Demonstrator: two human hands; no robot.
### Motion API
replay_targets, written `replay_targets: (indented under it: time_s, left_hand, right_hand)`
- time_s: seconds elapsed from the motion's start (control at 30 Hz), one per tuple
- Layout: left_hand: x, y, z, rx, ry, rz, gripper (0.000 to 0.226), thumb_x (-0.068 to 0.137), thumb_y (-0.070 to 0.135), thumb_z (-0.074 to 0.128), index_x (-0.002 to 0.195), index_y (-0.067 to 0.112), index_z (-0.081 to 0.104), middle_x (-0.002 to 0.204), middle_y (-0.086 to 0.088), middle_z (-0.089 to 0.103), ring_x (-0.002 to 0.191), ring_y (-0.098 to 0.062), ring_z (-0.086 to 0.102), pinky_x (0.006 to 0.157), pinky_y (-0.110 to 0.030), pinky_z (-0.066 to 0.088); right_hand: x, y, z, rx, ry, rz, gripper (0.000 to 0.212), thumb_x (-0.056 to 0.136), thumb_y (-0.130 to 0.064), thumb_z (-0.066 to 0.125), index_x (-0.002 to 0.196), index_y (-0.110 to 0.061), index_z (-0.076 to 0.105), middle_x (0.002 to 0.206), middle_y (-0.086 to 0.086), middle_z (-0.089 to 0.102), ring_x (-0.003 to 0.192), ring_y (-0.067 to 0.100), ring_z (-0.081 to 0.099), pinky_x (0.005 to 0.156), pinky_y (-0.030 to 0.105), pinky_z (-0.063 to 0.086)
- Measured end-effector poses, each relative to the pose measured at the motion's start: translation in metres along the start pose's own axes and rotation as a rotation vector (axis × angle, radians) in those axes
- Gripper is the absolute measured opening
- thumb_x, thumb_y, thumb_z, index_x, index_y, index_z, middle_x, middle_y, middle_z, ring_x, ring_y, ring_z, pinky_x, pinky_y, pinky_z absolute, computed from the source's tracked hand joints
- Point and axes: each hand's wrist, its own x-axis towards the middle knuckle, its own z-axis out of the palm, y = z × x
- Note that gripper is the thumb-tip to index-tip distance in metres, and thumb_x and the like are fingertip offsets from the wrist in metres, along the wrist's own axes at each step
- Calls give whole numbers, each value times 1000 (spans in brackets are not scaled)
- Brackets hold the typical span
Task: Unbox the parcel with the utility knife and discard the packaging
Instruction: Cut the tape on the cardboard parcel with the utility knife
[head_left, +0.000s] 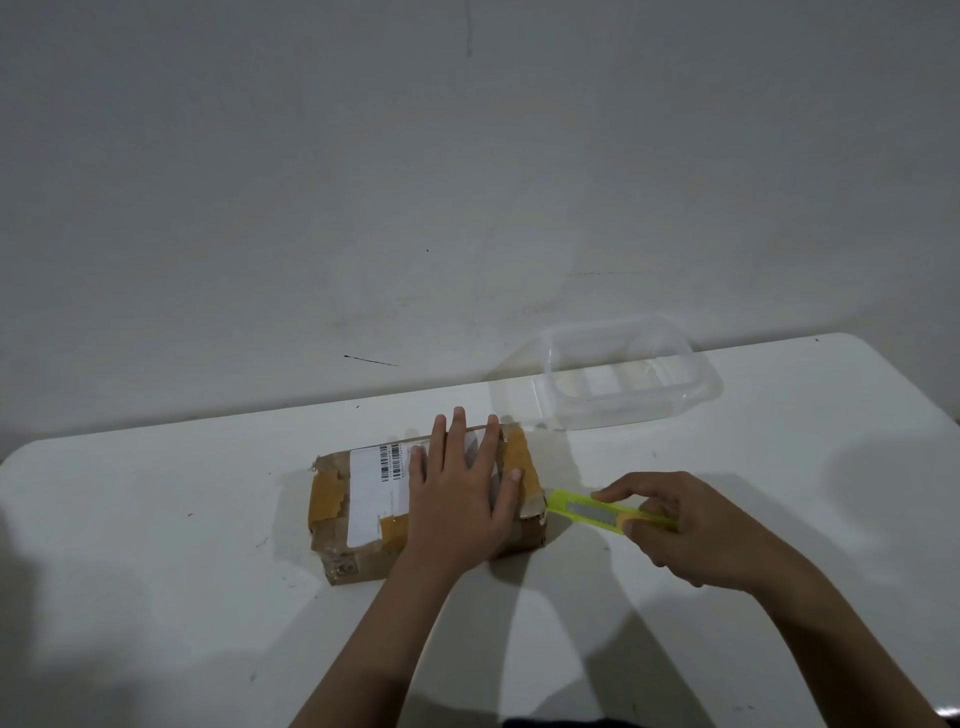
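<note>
A small brown cardboard parcel (358, 509) lies flat on the white table (156, 571), sealed with tan tape and bearing a white shipping label with barcodes. My left hand (462, 493) presses flat on the parcel's right half, fingers spread. My right hand (685, 530) grips a yellow-green utility knife (587, 512), held nearly level. The knife's tip touches the parcel's right end near the top edge. The blade itself is too small to make out.
A clear, empty plastic container (628, 374) stands at the back of the table, right of centre, close to the grey wall (467, 182). The table's far edge runs just behind it, and its rounded corners curve away at both sides.
</note>
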Motion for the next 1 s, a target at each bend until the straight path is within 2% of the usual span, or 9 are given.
replay_targets:
  time_s: [0.17,0.4,0.5,0.57,0.67,0.73,0.9,1.0]
  left_hand:
    - [2,-1,-1,9,-12,-5,67,88,59,15,148,31,20,158,-8,13,146,-28,4,114,-51,9]
    - [3,-1,-9,-64,-67,-39,73,82,66,10,148,36,17,158,-3,11,146,-22,1,115,-47,5]
    - [6,-9,-24,-42,-151,-23,69,83,69,22,146,40,20,155,4,20,143,-19,11,115,-49,6]
    - [11,-21,-36,-54,-230,13,59,88,60,40,143,44,24,151,9,26,140,-16,18,115,-50,5]
    - [16,-40,-55,-140,-343,56,51,91,43,53,138,49,32,148,12,30,136,-14,24,115,-44,15]
    - [19,-49,-61,-129,-385,85,49,90,39,55,135,48,38,146,12,31,132,-12,26,111,-37,22]
    - [25,-57,-67,-73,-386,79,48,84,54,58,131,50,44,132,9,40,119,-12,37,94,-29,38]
    - [27,-55,-67,-63,-296,-37,51,79,62,58,126,44,52,116,4,49,107,-15,50,85,-26,44]
  right_hand:
    - [-3,2,3,62,21,11,30,88,-8,55,100,-34,66,54,2,53,35,7,37,38,19,35]
    - [-8,11,15,142,160,-10,36,87,-4,54,97,-36,67,53,7,53,38,14,37,38,23,36]
    - [-10,11,20,167,174,-11,36,88,-3,54,99,-34,67,53,5,54,38,11,38,39,23,35]
    - [-10,12,23,180,175,-20,35,88,-2,54,101,-32,67,52,3,55,37,8,39,39,22,35]
    - [-8,15,25,190,197,-41,33,89,-2,56,101,-31,67,51,4,55,35,7,39,38,23,35]
    - [-4,16,26,188,214,-62,34,89,-2,57,101,-32,67,50,4,55,35,9,38,38,23,36]
    - [2,14,25,189,241,-80,34,88,-3,56,102,-32,67,50,5,56,35,11,38,38,23,36]
    - [3,13,26,207,243,-81,34,88,-3,56,102,-32,67,50,4,56,35,11,38,38,23,36]
